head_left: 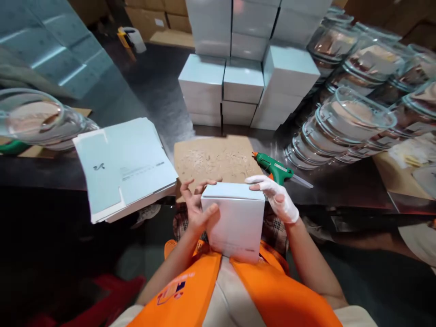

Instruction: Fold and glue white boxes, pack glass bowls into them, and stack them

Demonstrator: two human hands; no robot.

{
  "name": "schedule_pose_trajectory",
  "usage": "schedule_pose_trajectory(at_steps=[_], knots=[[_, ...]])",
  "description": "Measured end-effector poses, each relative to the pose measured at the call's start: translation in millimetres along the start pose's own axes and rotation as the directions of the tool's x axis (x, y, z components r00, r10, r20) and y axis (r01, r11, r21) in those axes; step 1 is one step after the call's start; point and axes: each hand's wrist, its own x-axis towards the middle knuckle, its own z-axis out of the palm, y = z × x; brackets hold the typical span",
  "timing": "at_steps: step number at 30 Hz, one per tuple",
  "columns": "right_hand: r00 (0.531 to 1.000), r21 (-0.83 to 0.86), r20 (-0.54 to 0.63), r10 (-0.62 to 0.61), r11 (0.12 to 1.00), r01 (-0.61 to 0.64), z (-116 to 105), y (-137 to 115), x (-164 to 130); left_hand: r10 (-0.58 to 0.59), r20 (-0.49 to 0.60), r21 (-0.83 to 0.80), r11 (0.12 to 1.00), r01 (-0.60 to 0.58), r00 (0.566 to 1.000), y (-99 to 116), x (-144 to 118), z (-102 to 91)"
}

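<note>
A closed white box [235, 225] is held upright against my body, its top flap flat across the opening. My left hand [197, 206] grips its left side, thumb on the near face and fingers spread towards the back edge. On the top right corner lie the fingers of my right hand [277, 200], which wears a white glove with bare fingertips. A green glue gun [274, 167] with a clear glue stick lies just beyond that hand. Behind the box, a brown cardboard sheet [214, 159] spotted with dried glue rests on the dark table.
Flat pale-blue box blanks [126, 159] are stacked at the left, overhanging the table edge. White boxes [243, 79] stand piled at the back. Stacks of clear round containers [344, 120] fill the right, and another clear stack [37, 118] lies far left. A white-and-yellow bottle [134, 40] stands behind.
</note>
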Motion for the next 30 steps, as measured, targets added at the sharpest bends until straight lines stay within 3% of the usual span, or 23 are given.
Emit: schedule_pose_trajectory(at_steps=[2, 4, 7, 11, 13, 14, 16, 17, 18, 20, 22, 24, 26, 28, 30], knots=[[0.977, -0.1, 0.179, -0.114, 0.986, 0.133, -4.5, -8.7, -6.1, 0.057, 0.041, 0.008, 0.998, -0.057, 0.998, 1.9, 1.3, -4.8], [0.945, -0.23, 0.278, -0.173, 0.943, 0.241, -4.3, -19.5, -7.9, 0.097, 0.086, 0.1, 0.989, -0.105, 0.992, 7.0, 1.9, -9.1], [0.902, -0.363, 0.374, -0.214, 0.862, 0.355, -0.2, -29.6, -5.4, 0.073, 0.122, 0.228, 0.969, -0.099, 0.99, 15.9, 2.0, -10.1], [0.884, -0.353, 0.408, -0.23, 0.853, 0.385, -2.4, -25.2, -4.4, 0.027, 0.145, 0.222, 0.973, -0.059, 0.989, 20.2, 2.4, -5.3], [0.928, -0.354, 0.313, -0.202, 0.882, 0.311, -8.1, -18.3, -11.1, 0.025, 0.138, 0.228, 0.972, -0.056, 0.99, 20.9, 4.5, -7.8], [0.962, -0.351, 0.195, -0.192, 0.902, 0.251, -11.3, -14.5, -17.2, 0.028, 0.109, 0.239, 0.97, -0.053, 0.994, 22.0, 6.1, -10.9], [0.987, -0.321, -0.098, -0.129, 0.943, 0.091, -15.6, -7.6, -34.9, 0.061, -0.051, 0.255, 0.966, -0.046, 0.997, 25.9, 10.3, -18.1], [0.982, -0.289, -0.18, -0.057, 0.957, 0.002, -15.6, -4.6, -45.6, 0.093, -0.17, 0.247, 0.968, -0.049, 0.981, 28.2, 12.3, -20.7], [0.983, -0.262, -0.179, 0.044, 0.961, -0.091, -13.8, -2.2, -56.4, 0.125, -0.291, 0.22, 0.974, -0.061, 0.948, 30.3, 14.0, -22.0], [0.968, -0.253, -0.011, 0.252, 0.935, -0.247, -5.6, 0.8, -74.7, 0.152, -0.468, 0.112, 0.987, -0.112, 0.871, 32.5, 15.1, -19.4], [0.95, -0.252, 0.027, 0.311, 0.922, -0.295, 2.9, -1.0, -83.8, 0.104, -0.486, -0.002, 0.993, -0.12, 0.868, 32.5, 13.0, -13.4], [0.97, -0.266, -0.153, 0.187, 0.938, -0.223, 3.4, -10.7, -82.4, 0.105, -0.407, 0.05, 0.994, -0.092, 0.907, 33.7, 9.7, -10.3], [0.979, -0.385, -0.205, -0.011, 0.92, -0.07, -5.3, -27.5, -73.8, 0.258, -0.276, 0.294, 0.94, -0.175, 0.926, 40.1, 9.2, -13.5], [0.986, -0.546, 0.004, -0.168, 0.825, 0.143, -16.4, -46.6, -61.4, 0.394, -0.021, 0.517, 0.791, -0.328, 0.919, 53.1, 13.4, -19.5], [0.931, -0.631, 0.279, -0.235, 0.686, 0.362, -23.3, -63.0, -46.7, 0.34, 0.289, 0.597, 0.667, -0.446, 0.895, 68.9, 20.3, -22.8]])
